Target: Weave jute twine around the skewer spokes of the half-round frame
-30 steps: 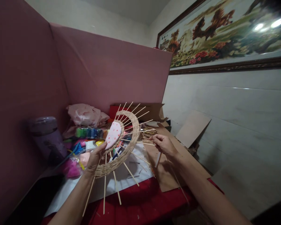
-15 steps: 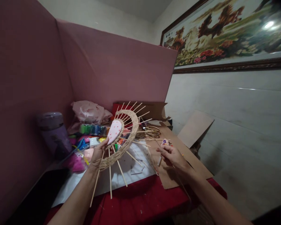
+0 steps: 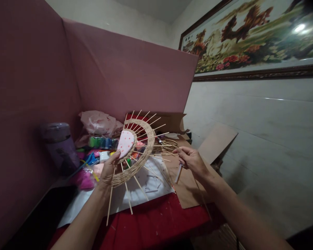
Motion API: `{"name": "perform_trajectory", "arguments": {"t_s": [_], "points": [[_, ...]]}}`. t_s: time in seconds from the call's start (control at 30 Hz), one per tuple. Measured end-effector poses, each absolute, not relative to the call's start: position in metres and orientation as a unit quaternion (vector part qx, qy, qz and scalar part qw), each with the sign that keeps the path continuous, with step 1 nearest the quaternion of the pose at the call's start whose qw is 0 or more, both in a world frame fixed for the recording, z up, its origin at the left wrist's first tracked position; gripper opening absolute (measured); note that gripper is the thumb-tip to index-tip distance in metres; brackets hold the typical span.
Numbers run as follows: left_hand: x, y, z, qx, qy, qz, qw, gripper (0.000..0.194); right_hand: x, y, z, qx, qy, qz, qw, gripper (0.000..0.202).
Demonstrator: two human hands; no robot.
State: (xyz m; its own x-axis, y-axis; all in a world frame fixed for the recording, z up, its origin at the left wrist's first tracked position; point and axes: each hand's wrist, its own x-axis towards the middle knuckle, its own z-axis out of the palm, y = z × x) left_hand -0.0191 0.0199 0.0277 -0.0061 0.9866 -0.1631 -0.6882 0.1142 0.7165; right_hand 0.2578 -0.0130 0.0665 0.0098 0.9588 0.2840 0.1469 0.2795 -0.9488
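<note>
My left hand (image 3: pixel 110 169) grips the lower left of a woven half-round frame (image 3: pixel 149 142), whose thin sticks fan outward. At its centre is a white half-round pad (image 3: pixel 125 143) with pink dots, and my left thumb rests by its lower edge. To the right, my right hand (image 3: pixel 189 159) is closed with thumb and fingers pinched on a thin cord (image 3: pixel 202 198), which hangs down below the wrist. A small pale stick-like tool (image 3: pixel 178 174) lies just under my right hand.
Clay packets (image 3: pixel 103 142) and a pink bag (image 3: pixel 100 123) lie at the back left beside a purple bottle (image 3: pixel 61 147). Coiled cord (image 3: pixel 169 146) sits behind the cardboard (image 3: pixel 190 194). White paper (image 3: pixel 143 198) covers part of the red cloth (image 3: pixel 161 222).
My right hand has moved slightly up, its cord moving with it. The woven frame has turned a little in my left hand, its lower sticks swinging right.
</note>
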Motion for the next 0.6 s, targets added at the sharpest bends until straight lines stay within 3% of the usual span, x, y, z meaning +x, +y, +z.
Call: {"name": "perform_trajectory", "arguments": {"t_s": [0.17, 0.33, 0.5, 0.6], "points": [[-0.014, 0.017, 0.031, 0.236, 0.329, 0.663, 0.629, 0.020, 0.263, -0.007, 0.084, -0.488, -0.617, 0.283, 0.548, 0.034], [-0.015, 0.019, 0.029, 0.234, 0.326, 0.670, 0.625, 0.026, 0.268, -0.009, 0.099, -0.557, -0.684, 0.006, 0.472, 0.032], [-0.014, 0.018, 0.029, 0.239, 0.318, 0.669, 0.628, 0.021, 0.268, -0.013, 0.074, -0.603, -0.696, -0.104, 0.375, 0.029], [-0.014, 0.019, 0.028, 0.242, 0.309, 0.670, 0.630, 0.020, 0.262, -0.024, 0.047, -0.561, -0.711, -0.146, 0.397, 0.030]]}}
